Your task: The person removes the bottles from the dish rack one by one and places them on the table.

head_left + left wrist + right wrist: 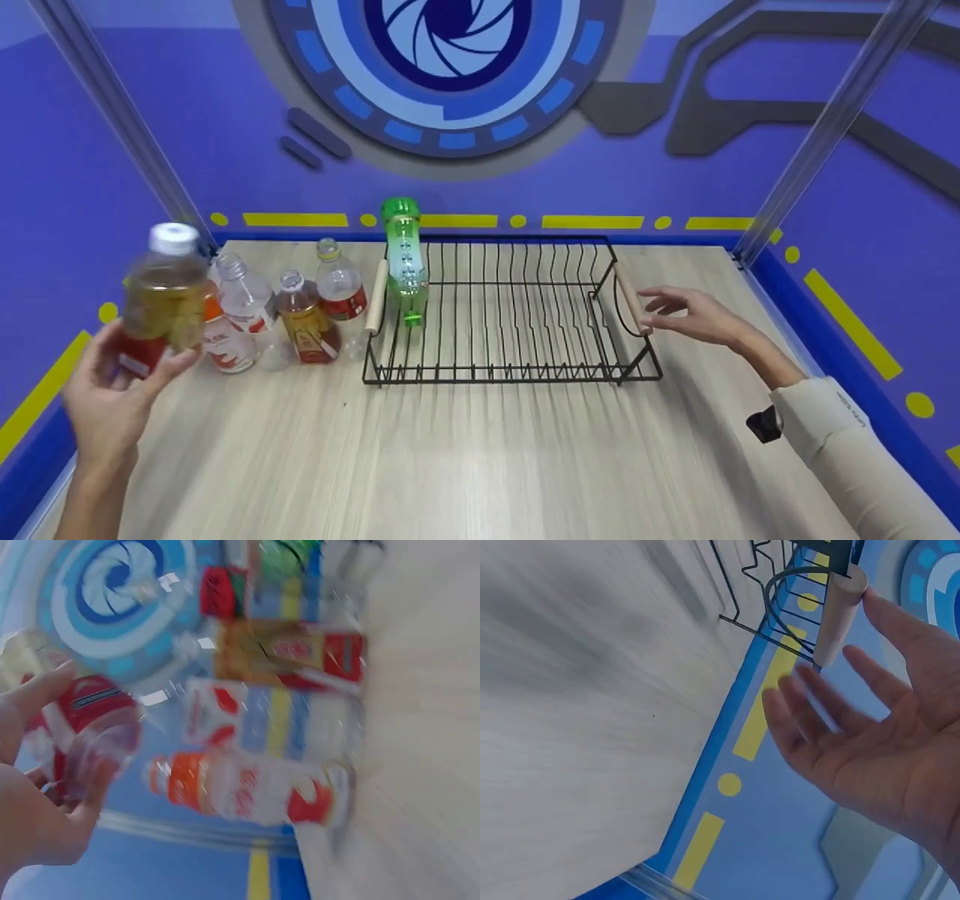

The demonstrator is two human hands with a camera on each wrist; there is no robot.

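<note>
My left hand (112, 390) holds up a clear bottle of amber drink (163, 296) with a white cap and red label, lifted above the table's left side; in the left wrist view the bottle (86, 739) is blurred against my fingers (34, 694). My right hand (686, 311) is open, fingers straight, beside the wooden right handle (628, 298) of a black wire dish rack (510, 307); in the right wrist view the fingers (832, 716) hover just off the handle (838, 611). A green bottle (405, 259) stands cap down in the rack's left end.
Several bottles (289, 315) with red and orange labels stand grouped left of the rack, also seen as bottles (270, 720) in the left wrist view. A light wooden table (465, 457) has blue walls with yellow markings around it and metal posts (825, 127) at the corners.
</note>
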